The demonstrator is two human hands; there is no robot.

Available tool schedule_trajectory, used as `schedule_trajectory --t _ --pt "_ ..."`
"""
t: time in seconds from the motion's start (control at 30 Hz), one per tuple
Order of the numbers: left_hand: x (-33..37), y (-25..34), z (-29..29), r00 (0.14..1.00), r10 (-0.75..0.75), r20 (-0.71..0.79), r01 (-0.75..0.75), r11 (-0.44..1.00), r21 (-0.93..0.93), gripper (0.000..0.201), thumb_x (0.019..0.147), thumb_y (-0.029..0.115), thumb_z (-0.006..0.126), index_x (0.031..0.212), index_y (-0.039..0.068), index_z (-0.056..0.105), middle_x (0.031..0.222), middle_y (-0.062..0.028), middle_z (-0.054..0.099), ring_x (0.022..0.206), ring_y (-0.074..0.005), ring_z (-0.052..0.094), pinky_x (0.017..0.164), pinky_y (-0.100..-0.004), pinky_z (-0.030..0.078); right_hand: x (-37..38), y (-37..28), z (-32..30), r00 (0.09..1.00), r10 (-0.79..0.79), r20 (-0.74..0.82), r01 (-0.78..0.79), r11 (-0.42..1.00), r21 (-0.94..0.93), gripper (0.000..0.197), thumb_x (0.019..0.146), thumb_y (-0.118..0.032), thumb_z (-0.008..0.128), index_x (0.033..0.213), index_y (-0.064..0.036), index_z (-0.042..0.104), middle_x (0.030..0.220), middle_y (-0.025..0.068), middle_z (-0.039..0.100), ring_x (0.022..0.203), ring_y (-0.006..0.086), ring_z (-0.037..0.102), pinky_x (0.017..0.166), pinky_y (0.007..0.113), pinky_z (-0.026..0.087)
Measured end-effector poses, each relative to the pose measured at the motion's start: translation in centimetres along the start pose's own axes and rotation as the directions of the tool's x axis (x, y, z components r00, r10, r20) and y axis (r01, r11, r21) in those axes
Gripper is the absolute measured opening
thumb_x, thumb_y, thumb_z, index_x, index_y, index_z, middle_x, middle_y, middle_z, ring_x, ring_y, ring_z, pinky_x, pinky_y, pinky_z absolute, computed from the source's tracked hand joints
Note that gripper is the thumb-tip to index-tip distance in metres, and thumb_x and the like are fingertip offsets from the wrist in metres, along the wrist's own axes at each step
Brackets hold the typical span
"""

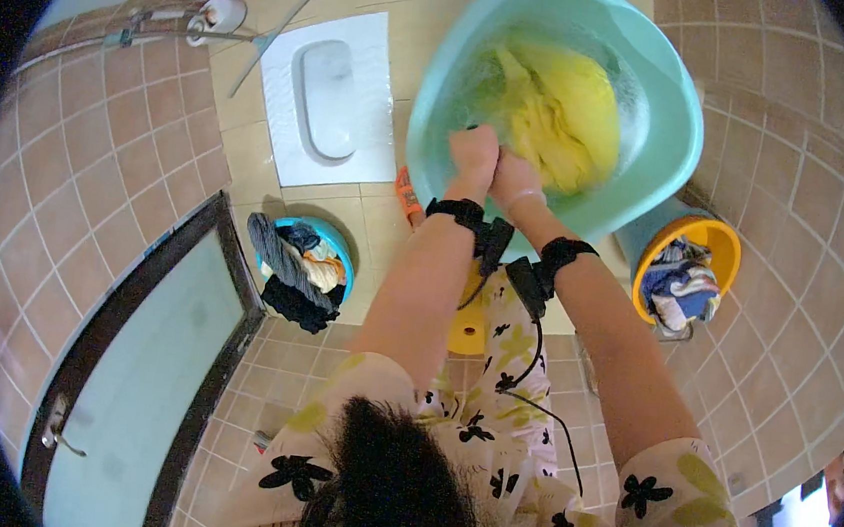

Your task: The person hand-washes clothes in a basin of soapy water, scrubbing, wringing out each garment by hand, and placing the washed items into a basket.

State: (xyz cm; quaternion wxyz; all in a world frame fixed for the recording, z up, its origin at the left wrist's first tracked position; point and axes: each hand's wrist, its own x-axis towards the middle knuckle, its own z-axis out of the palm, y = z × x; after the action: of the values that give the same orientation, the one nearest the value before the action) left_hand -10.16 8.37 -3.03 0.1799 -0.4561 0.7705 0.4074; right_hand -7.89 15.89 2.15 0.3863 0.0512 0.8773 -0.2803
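bright, even light; fisheye-bent, dark rim

Tan tiled floor (251, 148), tiled walls (799, 196), glass door (141, 379)

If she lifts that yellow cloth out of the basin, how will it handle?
The yellow cloth looks bunched and folded, so it is probably floppy and would sag from the hands. It lies in water in the teal basin, so it is likely heavy for its size and dripping. Both hands, left hand and right hand, press it together, perhaps because it is slippery.
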Motion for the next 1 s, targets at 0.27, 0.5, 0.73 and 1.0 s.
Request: schedule_trajectory --t 0.27,0.5,0.73,1.0 --pt "1.0 -8.5 -7.6 0.996 -0.084 -0.022 0.084 0.996 -0.015 0.039 0.072 0.033 0.057 0.078 -0.005 0.061 0.082 -0.0238 0.061 0.079 -0.0361 0.059 0.070 -0.0404 0.045 -1.2 -0.3 5.1 0.990 -0.130 0.047 0.128 0.991 0.046 0.072 0.062 -0.030 0.073 0.118 -0.0007 0.039 0.121 0.0237 0.038 0.115 0.0390 0.035 0.095 0.042 0.033" --pt "-1.5 -24.6 -27.4 0.896 -0.219 -0.385 0.269 0.960 0.081 0.050 0.069 0.041 0.065 0.088 -0.005 0.057 0.084 -0.0221 0.060 0.081 -0.0367 0.058 0.073 -0.0423 0.045 2.3 6.9 2.0 0.980 -0.083 -0.183 0.029 0.960 -0.277 0.082 0.060 -0.030 0.072 0.127 -0.0011 0.034 0.128 0.0231 0.033 0.118 0.0366 0.033 0.100 0.040 0.027" --pt "-0.2 -42.5 -36.5 0.764 -0.162 -0.625 0.521 0.726 0.448 0.051 0.077 0.036 0.059 0.108 -0.002 0.044 0.108 -0.0214 0.048 0.100 -0.0381 0.047 0.081 -0.0504 0.039 5.0 14.4 -4.5 0.843 -0.266 -0.468 -0.065 0.813 -0.579 0.089 0.064 -0.035 0.071 0.135 -0.0109 0.023 0.127 0.0259 0.033 0.117 0.0397 0.031 0.099 0.043 0.028" --pt "8.0 -55.5 -36.8 0.940 -0.167 -0.297 0.328 0.681 0.654 0.076 0.078 0.031 0.056 0.132 -0.003 0.014 0.138 -0.0237 0.013 0.124 -0.0394 0.024 0.095 -0.0588 0.023 15.7 24.4 -0.5 0.966 -0.073 -0.249 0.004 0.963 -0.268 0.094 0.070 -0.049 0.063 0.139 -0.0151 0.008 0.137 0.0202 0.021 0.119 0.0364 0.028 0.101 0.045 0.020"
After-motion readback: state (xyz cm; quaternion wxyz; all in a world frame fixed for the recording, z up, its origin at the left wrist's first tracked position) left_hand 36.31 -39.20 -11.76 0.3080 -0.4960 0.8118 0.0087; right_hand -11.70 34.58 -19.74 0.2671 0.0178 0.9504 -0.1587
